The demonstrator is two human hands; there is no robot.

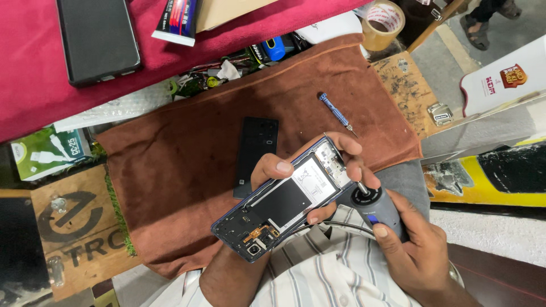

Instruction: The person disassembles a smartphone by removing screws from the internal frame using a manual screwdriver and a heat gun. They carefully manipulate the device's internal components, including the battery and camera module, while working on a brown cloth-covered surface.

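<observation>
1. Left hand (307,170) is gripping an opened phone (284,199) with its back cover off; thumb is lying across the upper face, fingers are wrapping around from beneath. The phone is being held tilted in the air, above the near edge of the brown cloth (187,170) and over the person's lap.
2. Right hand (412,250) is closing around a grey electric screwdriver (378,207), one finger resting on its blue button. The bit is touching the phone's right end, beside the left hand's fingertips.
3. A black back cover (256,153) is lying flat near the middle of the cloth, just beyond the held phone.
4. A small blue screwdriver (335,112) is lying on the cloth toward its far right corner, well apart from both hands.
5. A dark phone (98,38) is resting face down on the red cloth (34,85) at the worktop's far left.
6. A tape roll (383,24) is sitting at the far right edge.
</observation>
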